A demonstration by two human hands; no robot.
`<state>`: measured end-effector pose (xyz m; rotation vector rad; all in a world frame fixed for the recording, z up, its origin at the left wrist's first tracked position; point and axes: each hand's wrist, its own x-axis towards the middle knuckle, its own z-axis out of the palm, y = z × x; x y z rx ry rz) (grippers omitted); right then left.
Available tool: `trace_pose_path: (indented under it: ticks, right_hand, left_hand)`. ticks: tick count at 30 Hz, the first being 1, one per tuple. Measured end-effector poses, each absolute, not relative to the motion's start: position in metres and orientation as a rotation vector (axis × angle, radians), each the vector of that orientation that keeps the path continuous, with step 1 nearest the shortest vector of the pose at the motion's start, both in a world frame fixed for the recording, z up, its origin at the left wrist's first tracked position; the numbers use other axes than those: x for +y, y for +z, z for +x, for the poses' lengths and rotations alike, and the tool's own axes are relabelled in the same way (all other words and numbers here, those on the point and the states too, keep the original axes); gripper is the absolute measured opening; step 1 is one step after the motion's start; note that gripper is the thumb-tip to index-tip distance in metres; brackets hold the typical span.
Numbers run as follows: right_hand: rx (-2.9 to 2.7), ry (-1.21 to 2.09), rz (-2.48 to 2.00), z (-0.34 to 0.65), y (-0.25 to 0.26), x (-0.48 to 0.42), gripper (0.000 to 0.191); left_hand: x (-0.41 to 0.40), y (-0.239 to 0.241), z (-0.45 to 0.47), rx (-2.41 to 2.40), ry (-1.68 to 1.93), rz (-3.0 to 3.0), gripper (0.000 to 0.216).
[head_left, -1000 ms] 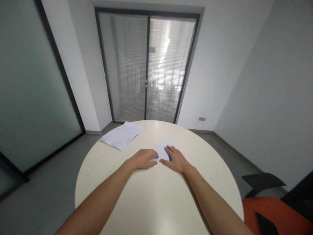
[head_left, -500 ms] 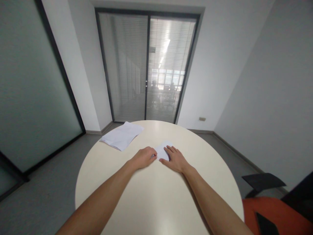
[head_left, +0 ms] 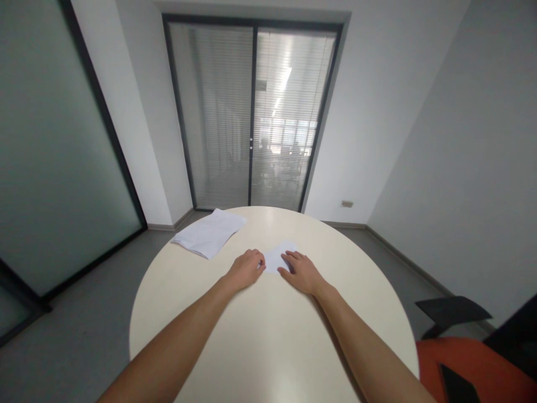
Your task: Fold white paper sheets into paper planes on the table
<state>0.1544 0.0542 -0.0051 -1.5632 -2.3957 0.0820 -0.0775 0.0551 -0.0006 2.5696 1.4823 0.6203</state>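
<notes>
A small piece of white paper (head_left: 274,259) lies on the round cream table (head_left: 260,336), between my two hands. My left hand (head_left: 247,267) is closed at the paper's left edge, fingers curled and thumb pressed against them, pinching it there. My right hand (head_left: 302,273) rests on the paper's right side with its fingers spread and flat. Both hands cover parts of the paper, so its full outline and any folds are hidden.
A stack of white paper sheets (head_left: 212,230) sits at the table's far left edge. An orange chair (head_left: 470,364) with black armrests stands at the right. Beyond the table is a glass door with blinds (head_left: 251,117).
My left hand has shifted slightly left and away from me along the paper's edge. My right thumb has drawn a little to the right; the stack of sheets is unmoved.
</notes>
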Motion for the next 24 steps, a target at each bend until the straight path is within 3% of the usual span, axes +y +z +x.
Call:
trace_pose_path:
  ticks: [9, 16, 24]
  right_hand:
    - [-2.326, 0.045, -1.646, 0.157, -0.005, 0.056, 0.078]
    - [-2.312, 0.081, -1.674, 0.161, -0.008, 0.06, 0.079]
    - [-2.357, 0.169, -1.556, 0.17, -0.001, 0.059, 0.07]
  left_hand:
    - [0.047, 0.006, -0.069, 1.42, 0.527, 2.67, 0.023]
    - [0.049, 0.01, -0.076, 1.319, 0.502, 2.739, 0.02]
    - [0.05, 0.013, -0.077, 1.644, 0.388, 2.74, 0.029]
